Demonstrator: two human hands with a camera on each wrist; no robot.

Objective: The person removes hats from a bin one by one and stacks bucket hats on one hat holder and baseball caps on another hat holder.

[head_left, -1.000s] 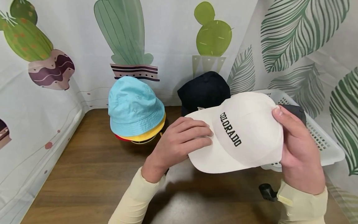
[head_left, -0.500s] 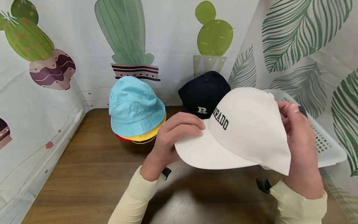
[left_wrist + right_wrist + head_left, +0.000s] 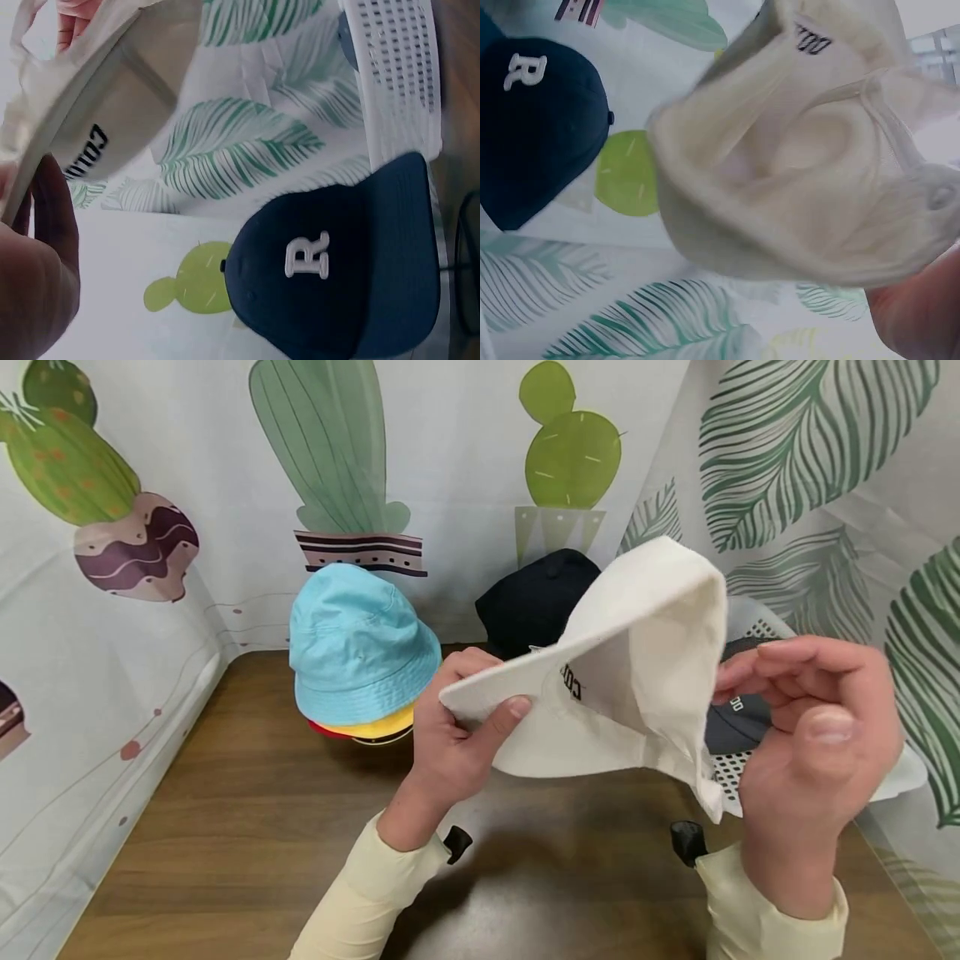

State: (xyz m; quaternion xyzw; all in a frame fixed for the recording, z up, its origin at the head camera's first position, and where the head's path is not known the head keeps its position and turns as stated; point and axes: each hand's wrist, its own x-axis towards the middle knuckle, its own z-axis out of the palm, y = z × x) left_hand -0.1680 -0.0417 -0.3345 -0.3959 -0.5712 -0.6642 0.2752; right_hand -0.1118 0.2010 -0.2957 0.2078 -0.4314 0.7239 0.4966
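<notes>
In the head view my left hand (image 3: 461, 735) pinches the brim of a white baseball cap (image 3: 637, 577), thumb below and fingers above. The cap is tilted in the air, its inside facing me, with part of its dark lettering showing. My right hand (image 3: 821, 735) is beside the back edge of the cap, fingers loosely bent and thumb apart; whether the fingertips touch it I cannot tell. In the right wrist view the inside of the white cap (image 3: 780, 172) fills the middle. A navy cap with a white R (image 3: 315, 255) stands behind, partly hidden in the head view.
A light blue bucket hat (image 3: 360, 652) tops a stack with yellow and red hats at the left of the wooden table (image 3: 247, 852). At the right, a dark grey cap (image 3: 738, 727) lies in a white perforated basket (image 3: 900, 772). Printed curtains stand behind.
The white cap has turned from showing its lettered front to showing its inside. My right hand has let go of its back part; my left hand has kept the brim.
</notes>
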